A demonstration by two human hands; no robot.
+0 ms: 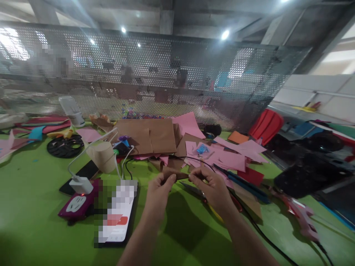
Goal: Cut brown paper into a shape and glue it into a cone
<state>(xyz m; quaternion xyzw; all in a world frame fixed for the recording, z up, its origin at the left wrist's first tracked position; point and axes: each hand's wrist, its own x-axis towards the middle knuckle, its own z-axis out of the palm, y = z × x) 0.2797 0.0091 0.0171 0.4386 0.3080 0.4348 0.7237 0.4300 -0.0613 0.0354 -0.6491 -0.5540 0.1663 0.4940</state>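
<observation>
Between my two hands, just above the green table (183, 232), is a small piece of brown paper (179, 175) that narrows toward the right. My left hand (161, 192) grips its wider left part, thumb on top. At the pointed right end, my right hand (209, 184) pinches it between thumb and fingers. Scissors (194, 190) lie on the table under my right hand, their handles partly hidden by it. Close to my right hand rests a long dark blue tool (244, 183), whose kind I cannot make out.
Pink paper sheets (222, 157) and a brown paper bag (146, 136) lie behind my hands. On the left are a lit phone (119, 214), a purple power strip (80, 203) and a tape roll (104, 157). A pink glue gun (301, 216) and its cord lie right. A perforated metal screen (166, 81) stands behind.
</observation>
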